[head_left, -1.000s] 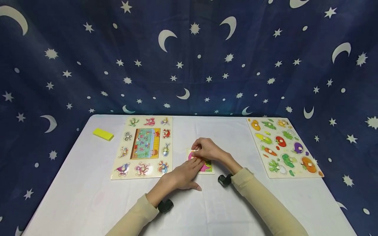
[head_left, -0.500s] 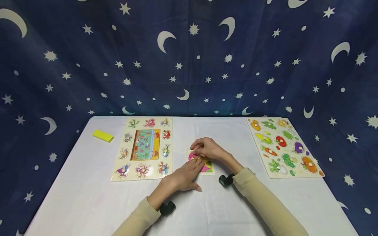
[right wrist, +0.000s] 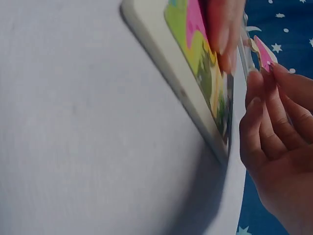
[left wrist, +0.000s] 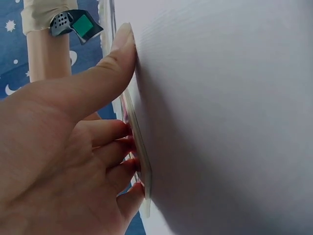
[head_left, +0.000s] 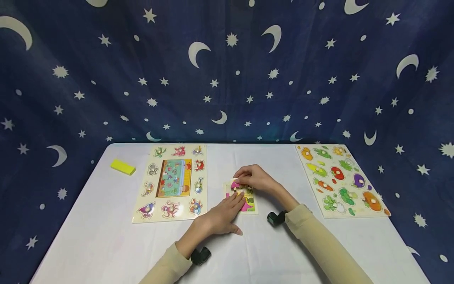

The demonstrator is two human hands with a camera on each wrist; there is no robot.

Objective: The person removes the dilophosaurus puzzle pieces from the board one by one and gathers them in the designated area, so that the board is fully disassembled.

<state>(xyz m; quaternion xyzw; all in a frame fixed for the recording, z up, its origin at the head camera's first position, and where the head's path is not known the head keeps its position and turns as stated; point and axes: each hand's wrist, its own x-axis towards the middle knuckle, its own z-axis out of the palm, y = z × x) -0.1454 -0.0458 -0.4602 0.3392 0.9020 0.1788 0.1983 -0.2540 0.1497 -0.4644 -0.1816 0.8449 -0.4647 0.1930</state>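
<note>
A small puzzle board point(head_left: 252, 213) with a pink, yellow and green picture lies mid-table. My left hand point(head_left: 220, 216) rests across it, fingers fairly straight on the picture and thumb out to the side on the cloth. In the left wrist view, the fingertips touch the puzzle board's edge and face point(left wrist: 141, 149). At the board's far side, my right hand point(head_left: 258, 179) pinches a pink puzzle piece point(right wrist: 264, 51) between thumb and fingers. The right wrist view shows this piece tilted up, off the board. Part of the picture is hidden under my left fingers.
To the left lies a sea-animal peg puzzle point(head_left: 142, 213), with a yellow block point(head_left: 123, 167) beyond it. A vegetable peg puzzle point(head_left: 340, 185) lies at the right. A dark blue curtain point(head_left: 227, 79) with moons and stars hangs behind the white table point(head_left: 106, 244).
The right hand has lifted the pink piece up from the board and shifted slightly right. A gap shows where it lay. The left hand stays on the board.
</note>
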